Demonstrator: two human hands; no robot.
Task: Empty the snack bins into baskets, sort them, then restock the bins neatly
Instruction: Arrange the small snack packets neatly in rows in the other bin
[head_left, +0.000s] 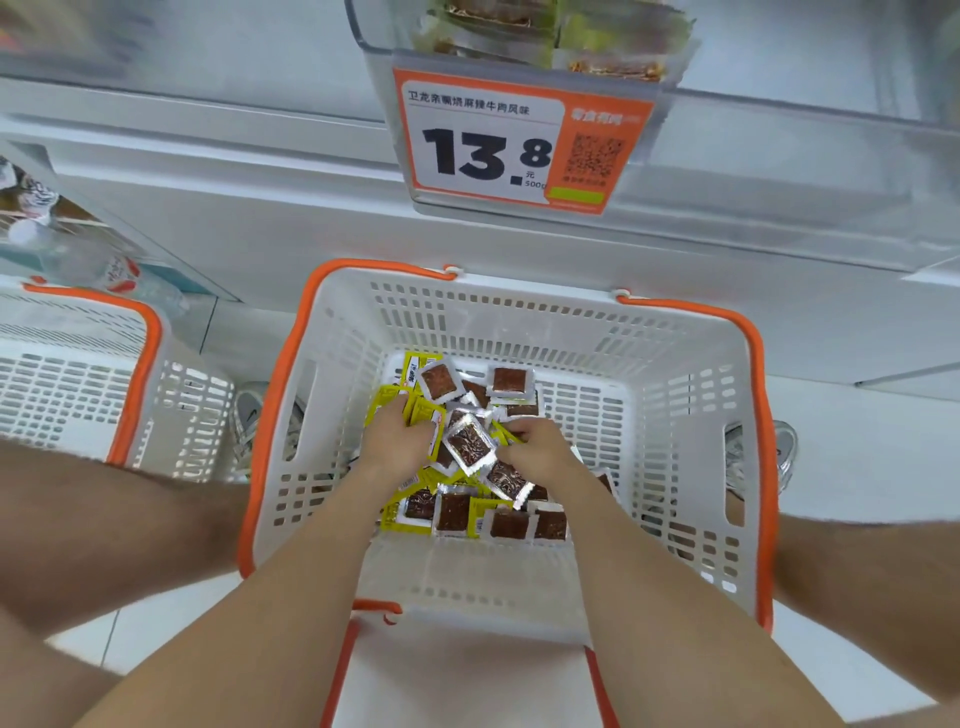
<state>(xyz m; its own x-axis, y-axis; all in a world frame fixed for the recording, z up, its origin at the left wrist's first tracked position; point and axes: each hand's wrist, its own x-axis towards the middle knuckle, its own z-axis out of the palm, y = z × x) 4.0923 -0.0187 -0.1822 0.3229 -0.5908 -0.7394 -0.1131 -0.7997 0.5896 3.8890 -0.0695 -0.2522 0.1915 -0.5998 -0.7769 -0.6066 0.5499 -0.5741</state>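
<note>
the white slotted plastic basket with an orange rim (675, 405) is open at the top, and entry from above is unobstructed. both forearms fill the near-centre of the opening. the left hand (397, 441) and the right hand (535, 449) sit close together, fingers curled into the pile of small yellow and silver foil snack packets (470, 447). the pile covers the middle and near part of the floor. bare floor shows right of the pile and along the far wall. a clear plastic bin (374, 47) with an orange price tag (483, 145) projects from the shelf front beyond the far wall. a second white basket (78, 374) stands just beside on the left. bare legs (104, 519) flank both sides.
</note>
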